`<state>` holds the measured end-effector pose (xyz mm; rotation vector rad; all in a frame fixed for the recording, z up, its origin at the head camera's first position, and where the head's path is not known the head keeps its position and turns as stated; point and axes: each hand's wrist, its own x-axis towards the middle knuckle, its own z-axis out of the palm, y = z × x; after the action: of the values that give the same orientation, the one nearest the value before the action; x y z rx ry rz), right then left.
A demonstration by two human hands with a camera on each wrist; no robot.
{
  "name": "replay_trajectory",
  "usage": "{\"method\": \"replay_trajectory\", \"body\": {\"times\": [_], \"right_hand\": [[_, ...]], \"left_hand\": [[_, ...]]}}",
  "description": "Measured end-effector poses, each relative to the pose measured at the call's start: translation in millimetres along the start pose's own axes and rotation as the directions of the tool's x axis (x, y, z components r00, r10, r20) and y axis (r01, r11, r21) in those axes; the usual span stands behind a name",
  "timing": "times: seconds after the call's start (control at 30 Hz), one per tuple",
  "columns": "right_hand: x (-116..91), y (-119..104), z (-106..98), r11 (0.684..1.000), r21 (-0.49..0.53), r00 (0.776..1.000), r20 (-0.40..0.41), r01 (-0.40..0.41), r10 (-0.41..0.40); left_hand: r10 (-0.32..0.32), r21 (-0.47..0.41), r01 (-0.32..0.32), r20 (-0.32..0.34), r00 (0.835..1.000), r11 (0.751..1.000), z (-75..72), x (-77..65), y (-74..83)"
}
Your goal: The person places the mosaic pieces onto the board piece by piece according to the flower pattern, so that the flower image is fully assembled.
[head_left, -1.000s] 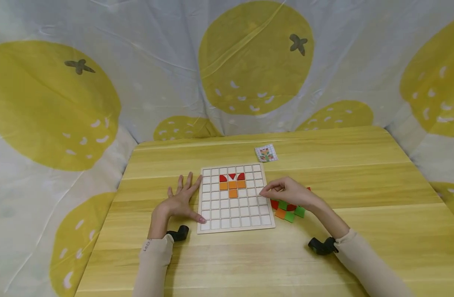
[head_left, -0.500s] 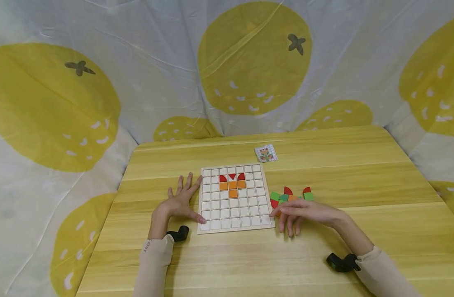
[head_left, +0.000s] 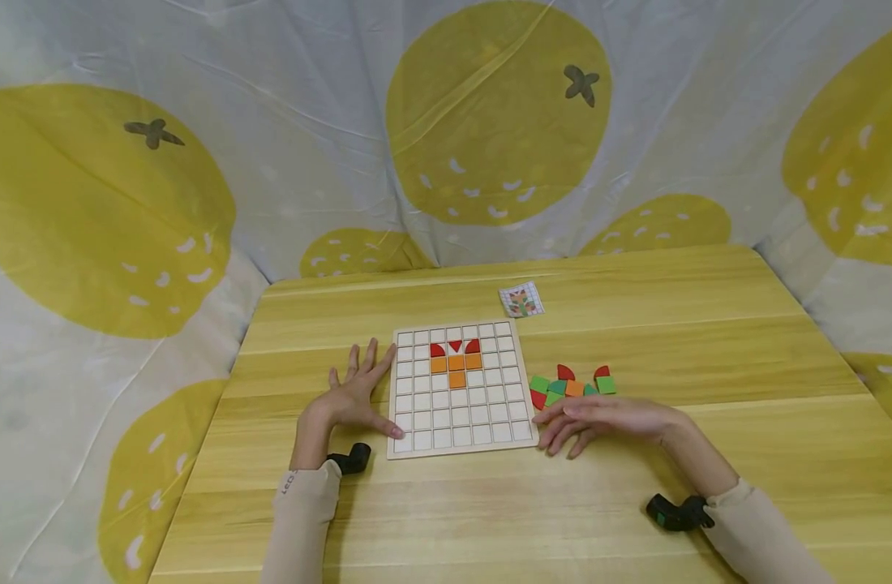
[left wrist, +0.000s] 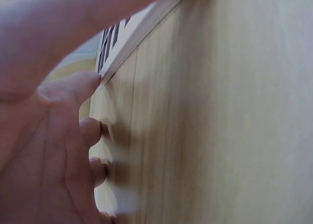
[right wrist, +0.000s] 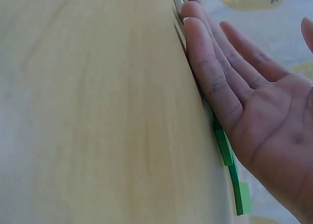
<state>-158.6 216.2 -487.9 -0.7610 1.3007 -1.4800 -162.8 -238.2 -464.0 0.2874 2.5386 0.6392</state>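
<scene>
One board bearing seven tiles lies between the left hand, fingers splayed, and right hand, fingers extended, both gripping nothing.

Yellow wood-grain table beneath the left hand and right hand, pale creased cloth beyond them, large yellow fruit prints on it with white flecks, dark cross-shaped marks on some

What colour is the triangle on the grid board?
The triangle is red, seen best in the head view.
</scene>
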Motion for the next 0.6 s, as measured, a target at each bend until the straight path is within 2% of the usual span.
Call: {"method": "replay_trajectory", "body": {"times": [0.07, 0.13, 0.2, 0.23, 0.3, 0.37, 0.4, 0.43, 0.5, 0.53, 0.6], "right_hand": [[0.2, -1.5, -1.5, 1.0, -0.024, 1.0, -0.017, 0.018, -0.018], [-1.0, -3.5, -1.7, 0.995, -0.082, 0.996, -0.07, 0.049, -0.055], [-3.7, -6.0, 0.1, 0.979, -0.183, 0.976, -0.185, 0.085, -0.119], [-5.2, -7.2, 1.5, 0.959, -0.267, 0.952, -0.259, 0.09, -0.162], [-7.8, -9.3, 5.2, 0.889, -0.456, 0.882, -0.399, 0.047, -0.251], [-9.4, -11.1, 10.0, 0.783, -0.619, 0.809, -0.49, -0.06, -0.325], [-9.7, -11.5, 12.2, 0.72, -0.683, 0.786, -0.51, -0.122, -0.35], [-9.9, -11.8, 14.3, 0.661, -0.728, 0.774, -0.519, -0.18, -0.361], [-10.6, -11.7, 17.9, 0.588, -0.766, 0.774, -0.528, -0.259, -0.348], [-11.2, -11.4, 19.3, 0.566, -0.773, 0.779, -0.532, -0.286, -0.332], [-12.8, -10.3, 20.5, 0.549, -0.768, 0.785, -0.545, -0.328, -0.293]], "left_hand": [[0.001, -0.001, -0.001, -0.001, 1.0, 1.0, 0.0, -0.1, 0.0], [0.002, -0.003, -0.002, -0.002, 1.0, 1.0, 0.0, -0.3, 0.3], [0.003, -0.004, -0.003, -0.002, 1.0, 1.0, 0.1, -0.4, 0.7], [0.004, -0.005, -0.004, -0.002, 1.0, 1.0, 0.1, -0.5, 0.9], [0.004, -0.006, -0.004, -0.002, 1.0, 1.0, -0.1, -0.8, 1.2], [0.003, -0.006, -0.003, -0.001, 1.0, 1.0, -0.4, -1.1, 1.5], [0.001, -0.006, -0.001, -0.001, 1.0, 1.0, -0.7, -1.3, 1.7], [-0.001, -0.006, 0.001, -0.001, 1.0, 1.0, -1.0, -1.4, 1.7], [-0.002, -0.005, 0.002, 0.0, 1.0, 1.0, -1.3, -1.6, 1.9], [-0.001, -0.006, 0.001, 0.0, 1.0, 1.0, -1.4, -1.7, 2.0], [0.0, -0.008, 0.0, 0.0, 1.0, 1.0, -1.6, -1.6, 2.1]]}}
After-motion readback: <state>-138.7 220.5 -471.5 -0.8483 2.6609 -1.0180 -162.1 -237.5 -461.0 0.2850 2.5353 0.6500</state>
